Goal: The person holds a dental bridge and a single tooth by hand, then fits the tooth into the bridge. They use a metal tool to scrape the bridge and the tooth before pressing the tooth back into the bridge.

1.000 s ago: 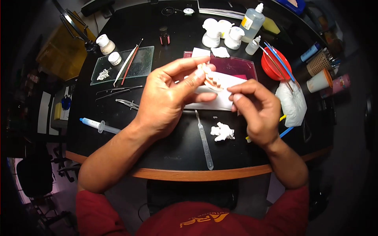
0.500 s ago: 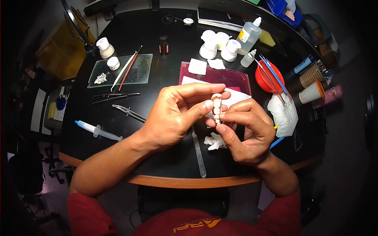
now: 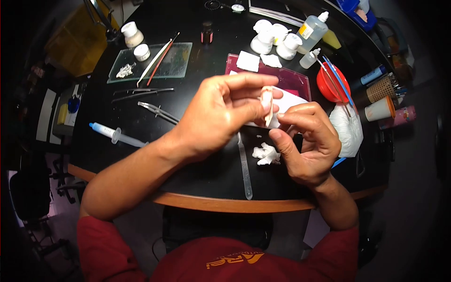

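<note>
A small pale dental model (image 3: 267,105) stands upright between the fingers of my left hand (image 3: 213,113), its thumb pressed to the near side. My right hand (image 3: 310,138) is just to the right of the model, thumb and index finger apart with a small gap to it and nothing visible between them. Below the hands lie a crumpled white tissue (image 3: 267,154) and a grey scalpel-like handle (image 3: 245,171). Behind them is a dark red tray (image 3: 300,77) with white paper on it.
At the left are a glass slab (image 3: 176,63) with brushes, tweezers (image 3: 159,113) and a syringe (image 3: 117,135). White jars (image 3: 262,43), a clear bottle (image 3: 312,33) and a red bowl (image 3: 329,87) stand behind and right. The wooden table edge (image 3: 225,203) is near my body.
The model has turned, so its row of teeth no longer faces the camera. My right fingers have come away from it and opened. The whole view has shifted slightly.
</note>
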`<state>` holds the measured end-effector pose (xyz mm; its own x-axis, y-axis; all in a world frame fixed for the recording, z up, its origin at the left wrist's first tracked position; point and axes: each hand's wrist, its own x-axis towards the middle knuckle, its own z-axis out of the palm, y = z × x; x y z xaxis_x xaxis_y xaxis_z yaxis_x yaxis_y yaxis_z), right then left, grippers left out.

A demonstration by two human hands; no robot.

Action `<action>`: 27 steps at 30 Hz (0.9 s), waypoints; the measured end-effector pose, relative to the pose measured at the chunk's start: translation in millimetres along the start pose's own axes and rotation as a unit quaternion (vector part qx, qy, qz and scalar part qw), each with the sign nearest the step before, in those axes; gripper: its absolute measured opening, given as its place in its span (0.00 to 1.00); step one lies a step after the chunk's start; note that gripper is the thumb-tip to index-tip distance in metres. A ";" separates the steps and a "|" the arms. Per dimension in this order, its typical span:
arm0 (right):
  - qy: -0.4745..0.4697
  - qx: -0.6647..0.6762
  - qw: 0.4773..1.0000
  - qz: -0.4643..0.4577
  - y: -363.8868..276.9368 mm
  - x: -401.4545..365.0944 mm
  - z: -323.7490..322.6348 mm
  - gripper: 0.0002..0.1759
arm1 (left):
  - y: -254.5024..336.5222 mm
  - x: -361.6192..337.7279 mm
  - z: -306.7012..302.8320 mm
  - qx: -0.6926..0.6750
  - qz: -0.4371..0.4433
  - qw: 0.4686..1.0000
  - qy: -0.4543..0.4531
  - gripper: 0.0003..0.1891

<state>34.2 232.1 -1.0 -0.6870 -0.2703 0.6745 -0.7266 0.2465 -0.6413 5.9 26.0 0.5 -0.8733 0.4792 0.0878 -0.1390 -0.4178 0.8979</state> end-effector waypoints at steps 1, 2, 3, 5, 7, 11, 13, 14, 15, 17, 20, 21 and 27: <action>-0.009 -0.003 1.000 0.009 -1.4 -2.0 -1.5 0.15 | 1.9 1.0 -2.1 -0.004 0.006 1.000 0.020 0.24; -0.048 -0.012 0.999 -0.008 -3.0 -1.2 -3.1 0.14 | 4.3 2.7 -5.0 -0.007 0.014 0.999 0.040 0.24; -0.086 -0.020 0.996 -0.025 -5.4 0.9 -4.6 0.14 | 7.6 4.1 -8.3 -0.002 0.028 0.998 0.047 0.24; -0.169 -0.034 0.985 -0.018 -15.7 2.8 -1.5 0.14 | 14.6 3.9 -9.9 -0.008 0.037 0.996 0.075 0.24; -0.278 -0.097 0.955 -0.045 -14.2 -1.7 1.5 0.18 | 16.5 4.3 -12.2 0.005 0.051 0.995 0.091 0.24; -0.354 -0.147 0.923 -0.035 -17.2 -7.0 4.8 0.18 | 14.9 2.8 -9.2 -0.006 0.047 0.995 0.092 0.26; -0.373 -0.138 0.917 -0.027 -20.8 -4.7 1.6 0.16 | 13.3 3.4 -7.7 -0.007 0.041 0.995 0.086 0.26; -0.387 -0.134 0.912 -0.029 -22.5 -3.3 0.5 0.15 | 12.6 3.3 -7.9 -0.005 0.040 0.995 0.087 0.26; -0.400 -0.126 0.907 -0.032 -24.2 -1.7 0.8 0.14 | 10.0 4.4 -9.0 -0.001 0.035 0.996 0.082 0.27; -0.423 -0.125 0.897 -0.019 -30.6 1.1 0.8 0.13 | 8.9 3.9 -7.7 -0.006 0.029 0.996 0.078 0.24; -0.447 -0.126 0.886 -0.003 -37.5 2.0 -0.4 0.12 | 4.3 4.5 -6.5 -0.015 0.034 0.997 0.068 0.23; -0.450 -0.121 0.885 -0.003 -38.6 2.8 -0.3 0.12 | 2.4 5.1 -6.4 -0.012 0.032 0.997 0.068 0.23; -0.466 -0.145 0.873 -0.009 -41.0 6.2 -1.1 0.12 | -0.5 6.3 -5.5 -0.012 0.022 0.998 0.065 0.24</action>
<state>59.8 221.3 29.9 -0.4693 -0.8830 0.0072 -0.8017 0.4226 -0.4228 -2.2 24.9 -1.8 -0.9316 0.3570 0.0689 -0.1093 -0.4556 0.8835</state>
